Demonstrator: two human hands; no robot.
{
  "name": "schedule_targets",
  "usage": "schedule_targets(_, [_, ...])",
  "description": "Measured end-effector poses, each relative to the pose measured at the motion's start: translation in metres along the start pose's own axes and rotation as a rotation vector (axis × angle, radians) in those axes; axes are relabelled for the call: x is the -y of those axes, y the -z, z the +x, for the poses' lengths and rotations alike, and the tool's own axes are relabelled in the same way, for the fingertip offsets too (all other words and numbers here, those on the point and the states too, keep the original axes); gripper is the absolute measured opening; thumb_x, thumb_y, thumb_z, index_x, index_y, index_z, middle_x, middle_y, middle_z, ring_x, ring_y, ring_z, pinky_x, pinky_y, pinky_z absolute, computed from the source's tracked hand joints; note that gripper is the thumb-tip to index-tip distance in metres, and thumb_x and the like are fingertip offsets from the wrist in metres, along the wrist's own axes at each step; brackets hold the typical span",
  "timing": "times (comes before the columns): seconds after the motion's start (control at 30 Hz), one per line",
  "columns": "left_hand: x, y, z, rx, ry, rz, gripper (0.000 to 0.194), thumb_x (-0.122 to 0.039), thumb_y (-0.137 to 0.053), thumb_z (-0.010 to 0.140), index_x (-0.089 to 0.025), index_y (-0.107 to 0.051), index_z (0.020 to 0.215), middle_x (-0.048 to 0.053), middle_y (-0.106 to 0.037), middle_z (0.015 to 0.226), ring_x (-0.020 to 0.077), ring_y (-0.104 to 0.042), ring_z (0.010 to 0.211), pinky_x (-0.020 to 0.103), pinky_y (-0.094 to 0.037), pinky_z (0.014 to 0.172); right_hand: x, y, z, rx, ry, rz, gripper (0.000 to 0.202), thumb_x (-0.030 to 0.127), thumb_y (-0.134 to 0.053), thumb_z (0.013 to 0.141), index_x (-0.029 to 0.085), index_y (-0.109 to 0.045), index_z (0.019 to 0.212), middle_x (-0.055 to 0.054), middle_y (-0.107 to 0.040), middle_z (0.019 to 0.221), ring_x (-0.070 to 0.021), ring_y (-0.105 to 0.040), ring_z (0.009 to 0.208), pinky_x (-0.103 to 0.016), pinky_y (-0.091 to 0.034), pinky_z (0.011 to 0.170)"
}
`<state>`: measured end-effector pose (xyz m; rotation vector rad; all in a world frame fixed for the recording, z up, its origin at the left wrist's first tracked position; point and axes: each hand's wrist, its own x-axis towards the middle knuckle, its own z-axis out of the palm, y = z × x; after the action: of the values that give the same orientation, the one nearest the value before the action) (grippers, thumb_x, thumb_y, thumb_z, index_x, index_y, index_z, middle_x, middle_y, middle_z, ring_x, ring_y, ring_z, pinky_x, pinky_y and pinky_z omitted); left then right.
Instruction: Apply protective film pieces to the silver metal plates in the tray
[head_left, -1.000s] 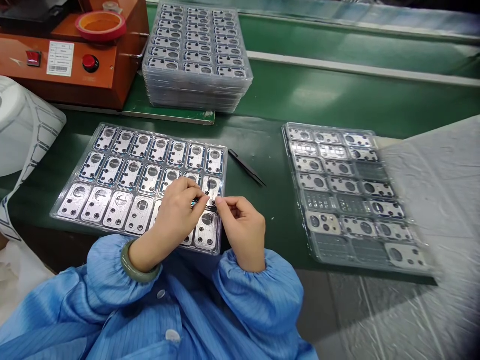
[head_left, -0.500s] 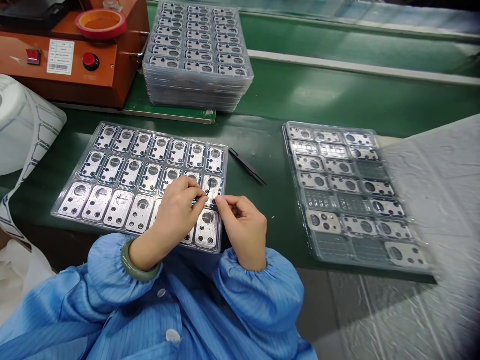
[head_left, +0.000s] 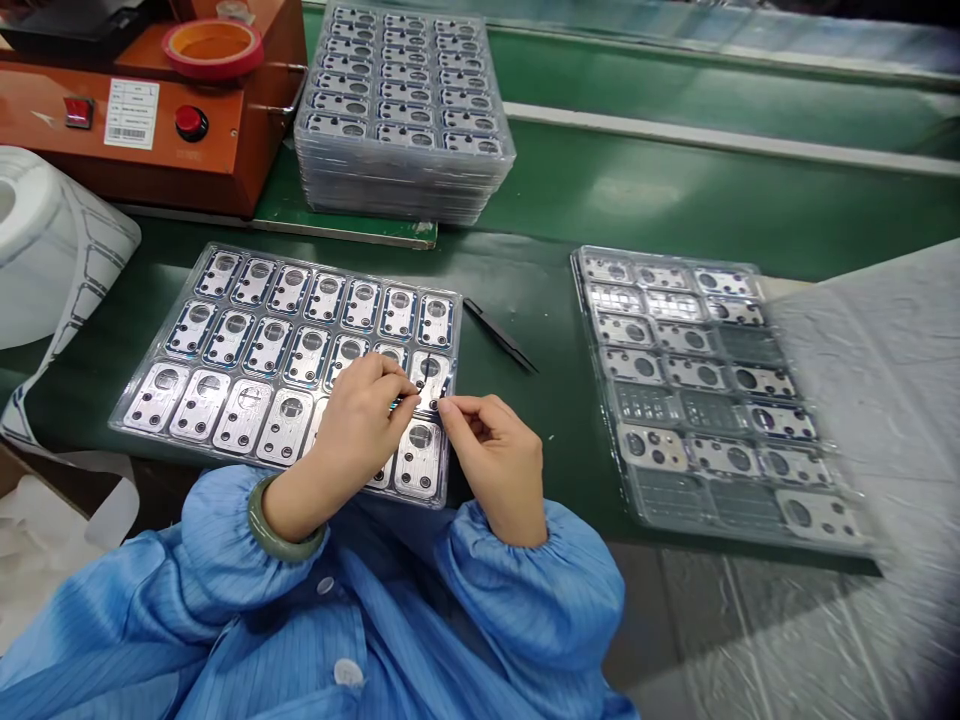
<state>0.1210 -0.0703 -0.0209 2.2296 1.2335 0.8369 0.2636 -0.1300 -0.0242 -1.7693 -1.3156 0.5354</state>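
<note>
A clear tray (head_left: 124, 415) with rows of small metal plates lies in front of me. My left hand (head_left: 364, 410) is over its lower right part, thumb and fingertips pinched at a plate (head_left: 429, 372) in the middle row; a thin dark piece shows near the fingertips, too small to name. From the right, my right hand (head_left: 499, 455) reaches the same plate's lower right corner with thumb and index finger together. What the fingertips grip is too small to make out. Black tweezers (head_left: 501, 335) lie just right of the tray.
A tall stack of filled trays (head_left: 401, 185) stands at the back. At the back left is an orange machine (head_left: 217, 160) with a tape roll (head_left: 212, 48). A label roll (head_left: 45, 250) sits at left, a partly filled tray (head_left: 652, 400) and plastic sheeting (head_left: 885, 400) at right.
The whole view has shifted slightly, so things appear a little farther right. Both hands keep nearly the same pose at the same plate.
</note>
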Motion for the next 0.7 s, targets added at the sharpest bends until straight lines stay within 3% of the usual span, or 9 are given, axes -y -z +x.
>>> schedule_targets(0.47, [0.0023, -0.0023, -0.002, -0.018, -0.004, -0.022, 0.005, -0.014, -0.058, 0.082, -0.017, -0.061, 0.08, 0.007, -0.056, 0.092, 0.0217, -0.056, 0.093, 0.04, -0.047, 0.085, 0.0004, -0.0009, 0.0016, 0.026, 0.017, -0.042, 0.017, 0.03, -0.058, 0.084, 0.019, -0.069, 0.076, 0.0, -0.059, 0.067, -0.0113, -0.051, 0.056, -0.025, -0.044, 0.057])
schedule_targets(0.7, [0.0011, -0.0029, -0.0032, -0.001, 0.022, 0.037, 0.004, -0.014, -0.058, 0.083, -0.015, -0.062, 0.083, 0.012, -0.052, 0.108, 0.0263, -0.051, 0.107, 0.045, -0.044, 0.09, 0.0005, 0.0012, 0.003, 0.078, -0.035, -0.076, 0.017, 0.034, -0.06, 0.083, 0.019, -0.068, 0.077, 0.0, -0.06, 0.07, -0.0121, -0.052, 0.058, -0.026, -0.043, 0.059])
